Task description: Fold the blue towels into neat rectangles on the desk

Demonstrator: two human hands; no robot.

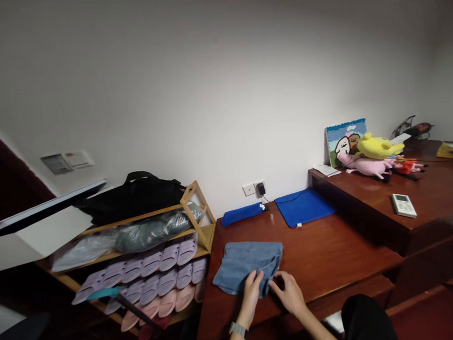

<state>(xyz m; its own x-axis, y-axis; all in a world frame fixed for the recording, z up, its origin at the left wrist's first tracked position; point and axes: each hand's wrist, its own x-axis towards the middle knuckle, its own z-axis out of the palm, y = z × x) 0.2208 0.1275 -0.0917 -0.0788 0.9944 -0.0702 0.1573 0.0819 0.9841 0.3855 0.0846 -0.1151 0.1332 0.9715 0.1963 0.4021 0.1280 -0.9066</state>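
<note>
A blue denim garment (248, 261), folded into a rough rectangle, lies flat on the reddish-brown wooden table (318, 251). My left hand (252, 287), with a watch on its wrist, has its fingers closed on the near edge of the denim. Just to its right, my right hand (289, 293) grips the garment's near right corner between thumb and fingers. That corner looks slightly bunched, with layered folds between the two hands. The exact kind of garment cannot be made out.
A flat blue cloth (304, 207) and a rolled blue one (243, 214) lie by the wall, below a plugged-in black adapter (262, 188). Left stands a shoe rack (204, 235) with slippers. The raised desk on the right holds plush toys (378, 147) and a white remote (403, 205).
</note>
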